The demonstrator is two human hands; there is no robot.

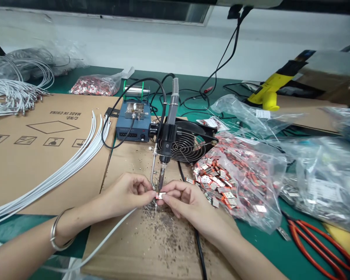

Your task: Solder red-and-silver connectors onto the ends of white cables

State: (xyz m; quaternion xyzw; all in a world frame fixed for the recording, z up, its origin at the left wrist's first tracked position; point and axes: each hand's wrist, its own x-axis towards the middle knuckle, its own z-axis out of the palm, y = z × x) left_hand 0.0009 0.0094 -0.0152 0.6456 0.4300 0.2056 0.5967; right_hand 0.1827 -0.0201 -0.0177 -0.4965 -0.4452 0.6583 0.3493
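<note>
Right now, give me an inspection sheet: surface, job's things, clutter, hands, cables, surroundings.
Surface: green table, partly covered by cardboard; dark debris on the cardboard.
Job's things: small red-and-white part near the tip of a mounted soldering iron; white cable running to the left hand.
Clutter: clear bag of similar parts and red-handled pliers, both at the right.
Left hand: fingertips pinched, apparently on the white cable; contact hidden.
Right hand: pinching the small part.
Cables: black cord passing behind the right hand; white cable bundle at left.
Surroundings: pale wall, yellow tool; other people, nothing seen.
</note>
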